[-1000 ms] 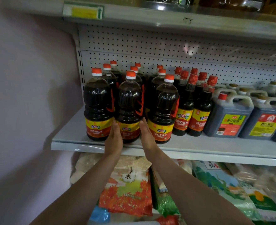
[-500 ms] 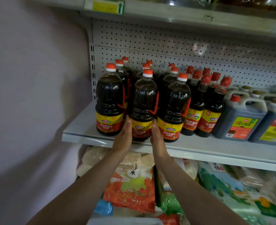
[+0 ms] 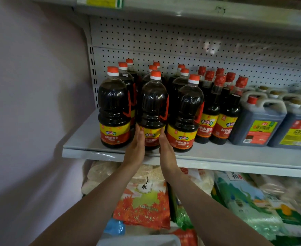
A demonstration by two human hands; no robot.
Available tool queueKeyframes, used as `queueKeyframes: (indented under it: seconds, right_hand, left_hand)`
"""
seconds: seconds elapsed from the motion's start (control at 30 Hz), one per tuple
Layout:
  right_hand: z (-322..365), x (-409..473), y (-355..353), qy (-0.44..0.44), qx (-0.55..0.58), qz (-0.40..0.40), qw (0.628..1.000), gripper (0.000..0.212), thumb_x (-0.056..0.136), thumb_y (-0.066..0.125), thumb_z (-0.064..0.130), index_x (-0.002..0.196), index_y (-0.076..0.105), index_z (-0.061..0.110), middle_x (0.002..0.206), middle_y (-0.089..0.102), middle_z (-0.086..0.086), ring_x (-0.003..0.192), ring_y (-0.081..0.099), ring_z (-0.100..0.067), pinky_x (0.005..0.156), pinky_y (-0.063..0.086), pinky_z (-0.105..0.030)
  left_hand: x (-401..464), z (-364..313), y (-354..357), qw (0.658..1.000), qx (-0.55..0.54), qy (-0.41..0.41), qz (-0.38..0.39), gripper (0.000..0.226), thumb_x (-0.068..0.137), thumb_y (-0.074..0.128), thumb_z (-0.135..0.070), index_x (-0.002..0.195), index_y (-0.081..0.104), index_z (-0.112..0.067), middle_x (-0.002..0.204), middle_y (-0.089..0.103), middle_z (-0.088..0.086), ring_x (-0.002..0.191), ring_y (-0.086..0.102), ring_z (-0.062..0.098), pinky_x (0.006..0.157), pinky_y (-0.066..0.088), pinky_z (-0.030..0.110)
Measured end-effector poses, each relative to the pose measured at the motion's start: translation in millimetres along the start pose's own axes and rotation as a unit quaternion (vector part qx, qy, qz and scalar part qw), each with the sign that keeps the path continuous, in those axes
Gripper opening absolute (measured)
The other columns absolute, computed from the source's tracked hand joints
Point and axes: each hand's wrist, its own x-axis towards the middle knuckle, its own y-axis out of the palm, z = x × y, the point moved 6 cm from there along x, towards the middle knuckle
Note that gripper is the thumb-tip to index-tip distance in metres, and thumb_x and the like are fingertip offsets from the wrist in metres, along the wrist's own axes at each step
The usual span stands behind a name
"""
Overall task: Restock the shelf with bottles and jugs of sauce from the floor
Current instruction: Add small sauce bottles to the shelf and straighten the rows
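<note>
Far left there's just a plain wall [image 3: 31, 103], then the grey shelf [image 3: 86, 139] begins. 9 big dark sauce bottles with orange caps can be counted, lined up in 3 columns of 3 running front to back. The left front bottle [image 3: 114, 110] sits nearest the shelf's end.

The middle front bottle [image 3: 153, 110] is the one being handled: it stands upright on the shelf near the front edge, between its 2 neighbours. The left hand [image 3: 135, 148] is pressed flat against its left lower side, fingers straight, and the right hand [image 3: 165, 148] is laid the same way on the right, so the label band is sandwiched rather than gripped.

Handling guess: full of liquid, so probably heavy, with smooth plastic that could slip between flat palms. A sturdier hold would likely be the narrow waist above the label or the red side handle. It's stiff enough to be slid along the shelf without buckling.

The right front bottle [image 3: 187, 114] comes next, then 6 slimmer bottles [image 3: 215, 110] with red foil caps, as far as can be made out. Further right, square jugs [image 3: 258, 125] with handles are lined up; at least 6 show, the rest run off frame. Bagged goods [image 3: 146, 201] are stacked below.
</note>
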Motion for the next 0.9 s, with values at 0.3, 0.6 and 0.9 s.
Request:
queueKeyframes:
  seconds: [0.3,0.6,0.9]
  right_hand:
    - [0.3,3.5,3.4,0.009,-0.017,-0.017,1.000,0.060,0.098,0.045,0.061,0.154,0.036,0.043,0.156,0.044,0.017,0.144,0.039,-0.006,0.121,0.031,-0.040]
    - [20.1,-8.6,39.4,0.017,-0.025,-0.018,0.999,0.054,0.104,0.043,0.055,0.151,0.046,0.029,0.153,0.047,0.011,0.140,0.041,-0.008,0.114,0.034,-0.030]
    - [0.6,15.5,102.6,0.085,0.034,0.064,0.994,0.064,0.100,0.041,0.064,0.157,0.031,0.038,0.162,0.034,0.012,0.150,0.030,-0.012,0.124,0.024,-0.042]
  left_hand:
    - [4.9,3.4,-2.5,0.999,0.022,0.002,0.037,0.061,0.091,0.012,-0.078,0.149,0.006,-0.062,0.165,0.013,-0.015,0.151,0.020,0.019,0.120,0.023,0.055]
    - [-15.0,10.6,-111.2,0.958,0.027,0.057,-0.281,0.039,0.104,0.036,-0.043,0.132,0.053,-0.021,0.122,0.052,0.005,0.109,0.049,0.020,0.086,0.034,0.029]
    - [37.6,37.6,-136.6,0.998,0.037,-0.023,-0.053,0.074,0.094,0.047,-0.063,0.155,0.008,-0.049,0.162,0.029,-0.002,0.146,0.032,0.026,0.114,0.031,0.046]
